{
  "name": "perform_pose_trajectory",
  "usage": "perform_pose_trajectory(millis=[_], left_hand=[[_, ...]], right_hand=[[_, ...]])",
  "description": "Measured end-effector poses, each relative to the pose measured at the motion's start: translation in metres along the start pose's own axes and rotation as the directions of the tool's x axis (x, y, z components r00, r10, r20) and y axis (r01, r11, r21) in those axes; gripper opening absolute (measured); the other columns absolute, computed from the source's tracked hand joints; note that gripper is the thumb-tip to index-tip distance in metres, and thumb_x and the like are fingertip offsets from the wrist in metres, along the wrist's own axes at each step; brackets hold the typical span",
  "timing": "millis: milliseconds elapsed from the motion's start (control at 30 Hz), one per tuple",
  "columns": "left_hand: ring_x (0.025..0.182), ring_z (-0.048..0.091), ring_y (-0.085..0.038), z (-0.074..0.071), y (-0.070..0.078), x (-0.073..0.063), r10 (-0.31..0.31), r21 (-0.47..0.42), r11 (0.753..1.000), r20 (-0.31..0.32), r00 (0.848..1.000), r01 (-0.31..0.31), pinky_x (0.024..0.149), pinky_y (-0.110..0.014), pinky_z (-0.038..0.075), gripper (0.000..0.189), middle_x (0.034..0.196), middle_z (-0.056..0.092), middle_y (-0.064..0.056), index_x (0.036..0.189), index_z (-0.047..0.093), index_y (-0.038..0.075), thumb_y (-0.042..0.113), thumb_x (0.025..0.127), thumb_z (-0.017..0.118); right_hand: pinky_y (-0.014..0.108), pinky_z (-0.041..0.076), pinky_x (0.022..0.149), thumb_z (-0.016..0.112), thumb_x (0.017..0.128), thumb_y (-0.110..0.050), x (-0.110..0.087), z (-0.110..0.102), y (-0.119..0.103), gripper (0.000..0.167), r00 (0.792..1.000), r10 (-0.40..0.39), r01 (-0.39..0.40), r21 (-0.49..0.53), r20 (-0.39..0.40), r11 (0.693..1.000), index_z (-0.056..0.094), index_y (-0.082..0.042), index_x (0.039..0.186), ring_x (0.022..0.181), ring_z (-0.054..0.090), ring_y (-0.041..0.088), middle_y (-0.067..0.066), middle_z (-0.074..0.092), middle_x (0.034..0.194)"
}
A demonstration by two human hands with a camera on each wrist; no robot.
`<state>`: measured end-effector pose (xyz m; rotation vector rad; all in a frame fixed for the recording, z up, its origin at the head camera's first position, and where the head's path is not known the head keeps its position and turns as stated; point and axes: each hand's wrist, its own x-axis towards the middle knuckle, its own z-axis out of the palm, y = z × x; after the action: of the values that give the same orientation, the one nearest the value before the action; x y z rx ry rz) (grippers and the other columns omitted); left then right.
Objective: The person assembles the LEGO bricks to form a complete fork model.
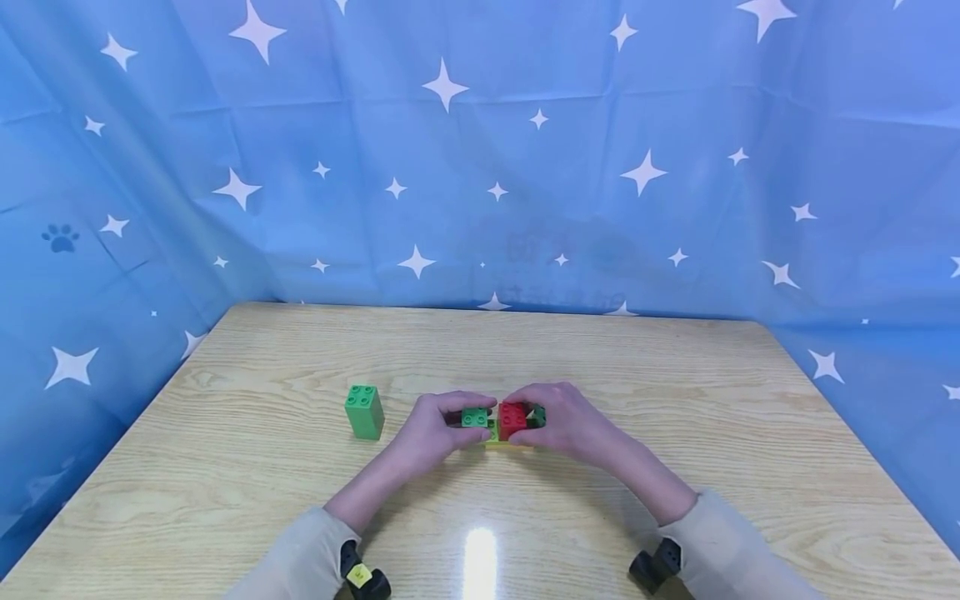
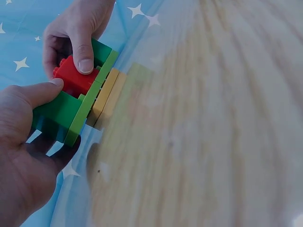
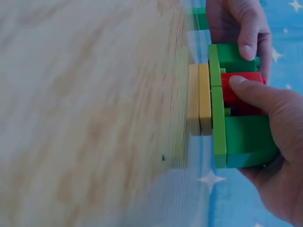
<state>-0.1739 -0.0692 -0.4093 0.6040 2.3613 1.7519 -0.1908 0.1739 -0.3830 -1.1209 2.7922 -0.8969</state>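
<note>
Near the middle of the table, both hands are at a small toy brick build. My right hand (image 1: 573,423) pinches a red brick (image 1: 512,421) between thumb and fingers. The red brick sits between two green bricks, one at the left (image 1: 474,417) and one at the right (image 3: 250,142). My left hand (image 1: 433,429) grips the left green brick, its thumb tip close to the red one. Beneath them run lime-green plates (image 3: 218,125), over two stacked yellow-orange pieces (image 3: 204,100) at the bottom. Whether the red brick is fully seated cannot be told.
A tall green brick (image 1: 365,414) stands alone on the wooden table (image 1: 285,500), to the left of the build. Behind the table hangs a blue cloth (image 1: 480,167) with white stars.
</note>
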Motion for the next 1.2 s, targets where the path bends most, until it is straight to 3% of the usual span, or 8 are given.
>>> perform_pose_trajectory(millis=[433, 667, 867, 1067, 1200], left_hand=[[0.103, 0.068, -0.021, 0.006, -0.002, 0.004, 0.009, -0.047, 0.999, 0.031, 0.999, -0.007, 0.079, -0.027, 0.058, 0.039, 0.126, 0.070, -0.010, 0.127, 0.074, 0.010, 0.006, 0.088, 0.080], [0.108, 0.066, -0.021, 0.014, -0.003, 0.007, 0.036, -0.016, 0.999, -0.021, 0.999, -0.036, 0.087, -0.029, 0.057, 0.039, 0.118, 0.073, -0.006, 0.120, 0.076, 0.010, 0.004, 0.083, 0.085], [0.109, 0.065, -0.020, 0.017, -0.004, 0.010, 0.053, 0.016, 0.999, -0.029, 0.998, -0.052, 0.092, -0.033, 0.055, 0.037, 0.116, 0.073, -0.002, 0.116, 0.075, 0.013, 0.002, 0.083, 0.085], [0.109, 0.063, -0.019, 0.016, -0.005, 0.010, 0.058, 0.043, 0.997, 0.011, 0.998, -0.059, 0.092, -0.036, 0.053, 0.035, 0.119, 0.072, 0.000, 0.116, 0.072, 0.014, 0.001, 0.085, 0.082], [0.111, 0.062, -0.017, 0.014, -0.005, 0.010, 0.054, 0.054, 0.997, 0.028, 0.998, -0.055, 0.094, -0.037, 0.051, 0.036, 0.119, 0.071, 0.003, 0.117, 0.071, 0.016, 0.002, 0.086, 0.081]], right_hand=[[0.029, 0.052, 0.072, 0.088, 0.083, -0.020, 0.001, 0.002, -0.003, 0.036, 0.991, 0.134, -0.135, 0.034, 0.029, 0.990, 0.070, -0.013, 0.113, 0.083, 0.060, 0.011, -0.004, 0.072, 0.101], [0.034, 0.050, 0.075, 0.089, 0.082, -0.021, 0.006, 0.002, -0.007, 0.032, 0.974, 0.216, -0.221, 0.081, 0.072, 0.972, 0.069, -0.014, 0.105, 0.086, 0.062, 0.013, -0.001, 0.076, 0.101], [0.038, 0.050, 0.080, 0.090, 0.080, -0.022, 0.008, 0.003, -0.007, 0.032, 0.970, 0.231, -0.237, 0.096, 0.076, 0.967, 0.069, -0.013, 0.103, 0.093, 0.067, 0.017, 0.001, 0.077, 0.101], [0.044, 0.047, 0.087, 0.091, 0.079, -0.022, 0.008, 0.004, -0.006, 0.033, 0.964, 0.253, -0.262, 0.125, 0.084, 0.957, 0.069, -0.013, 0.103, 0.096, 0.067, 0.018, 0.000, 0.077, 0.100], [0.041, 0.049, 0.086, 0.090, 0.080, -0.022, 0.006, 0.006, -0.004, 0.033, 0.969, 0.234, -0.245, 0.183, 0.080, 0.952, 0.069, -0.013, 0.104, 0.095, 0.066, 0.017, -0.001, 0.076, 0.101]])
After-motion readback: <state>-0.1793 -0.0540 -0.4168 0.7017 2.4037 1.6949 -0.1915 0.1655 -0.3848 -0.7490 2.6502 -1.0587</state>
